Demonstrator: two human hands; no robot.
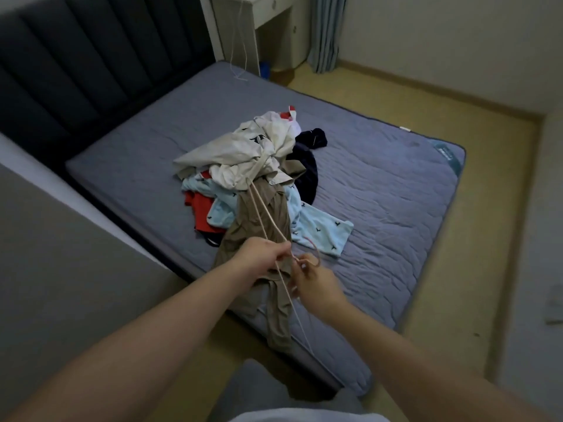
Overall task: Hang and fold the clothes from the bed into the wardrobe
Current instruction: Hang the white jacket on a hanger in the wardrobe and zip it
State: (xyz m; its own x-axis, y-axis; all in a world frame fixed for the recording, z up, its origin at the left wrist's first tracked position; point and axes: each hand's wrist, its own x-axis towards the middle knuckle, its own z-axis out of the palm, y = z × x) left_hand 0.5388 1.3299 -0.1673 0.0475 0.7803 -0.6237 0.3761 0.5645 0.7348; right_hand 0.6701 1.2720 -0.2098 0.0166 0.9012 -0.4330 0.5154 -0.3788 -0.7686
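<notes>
Hanger of thin pale-pink wire [258, 205] lies with its long axis running away from you, far end buried in the heap of crumpled clothes [259, 147] on the grey-blue mattress [380, 193]. Your left hand [262, 254] grips its wires; your right hand [316, 284], just beside, pinches the hook.

Both arms bare, stretched fwd, forearms converging twd centre. L hand [262, 256] knuckles up, fingers curled, pinching a thin hanger [315, 261]. R hand [317, 285] just beside it, a bit lower, fingers [300, 271] curled at the hanger's hook.
</notes>
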